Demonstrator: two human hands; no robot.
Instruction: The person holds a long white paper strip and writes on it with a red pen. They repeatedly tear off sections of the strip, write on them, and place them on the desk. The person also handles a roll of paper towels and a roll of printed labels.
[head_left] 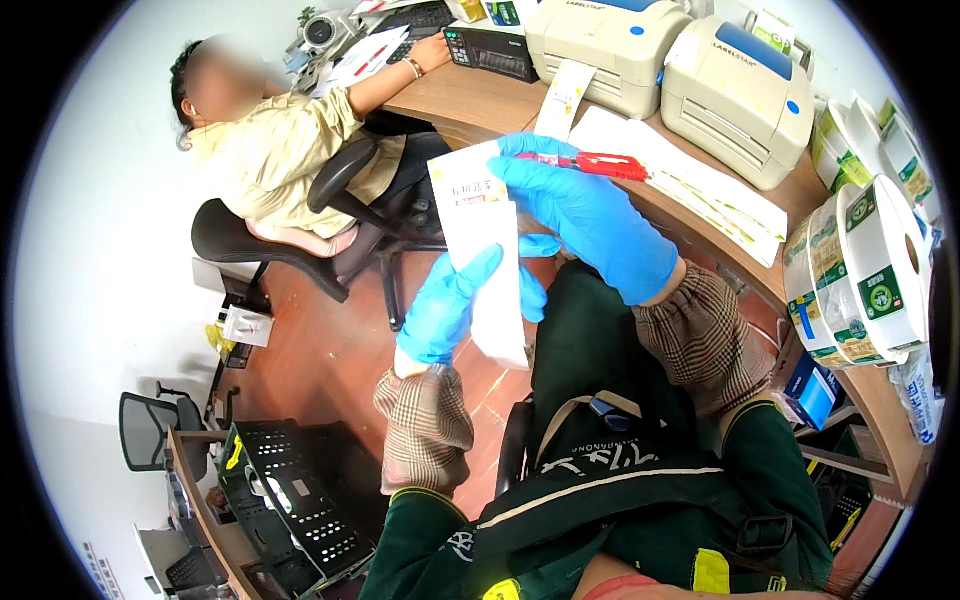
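Both my hands wear blue gloves and are raised in front of my lap. A white paper label strip (497, 290), printed near its top, hangs between them. My left hand (450, 305) is closed round the strip's lower half, thumb in front and fingers behind. At the strip's upper end, my right hand (590, 210) pinches its printed part. A red pen (612, 166) also sits in the right hand, lying across the fingers. Beyond my hands, another printed label (562, 98) sticks out of a beige label printer (600, 50).
A second beige printer (737, 100) and label sheets (690, 185) stand on the curved wooden desk (430, 100). Large label rolls (865, 280) sit at the right. A co-worker (275, 150) sits at the far left on a black chair (240, 245). A black perforated crate (300, 500) is at lower left.
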